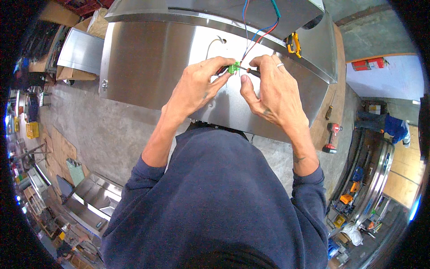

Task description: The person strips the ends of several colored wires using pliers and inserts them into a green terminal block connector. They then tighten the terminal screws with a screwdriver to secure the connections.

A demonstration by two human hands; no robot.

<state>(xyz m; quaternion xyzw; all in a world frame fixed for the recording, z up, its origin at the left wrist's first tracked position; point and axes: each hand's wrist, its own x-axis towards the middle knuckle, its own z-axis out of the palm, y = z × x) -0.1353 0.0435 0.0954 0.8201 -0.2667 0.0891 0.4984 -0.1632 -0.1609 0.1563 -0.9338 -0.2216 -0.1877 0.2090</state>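
Between thumb and fingers, my left hand point(199, 83) pinches a small green terminal block point(234, 67) above a shiny steel panel point(148, 62). My right hand point(275, 87) is closed around a small dark screwdriver point(254, 72), its blade reaching left to the block. Red and blue wires point(259, 39) run from the top down to the block. How far they sit in it is too small to tell. A grey cable point(209, 47) comes out of a hole in the panel, left of the wires.
Yellow-handled pliers point(294, 45) rest on the steel ledge at the upper right. On the wooden board at the right lie a red cordless drill point(332, 136) and another screwdriver point(329, 112). A person point(394, 127) is at the far right. Steel units point(92, 201) stand at the lower left.
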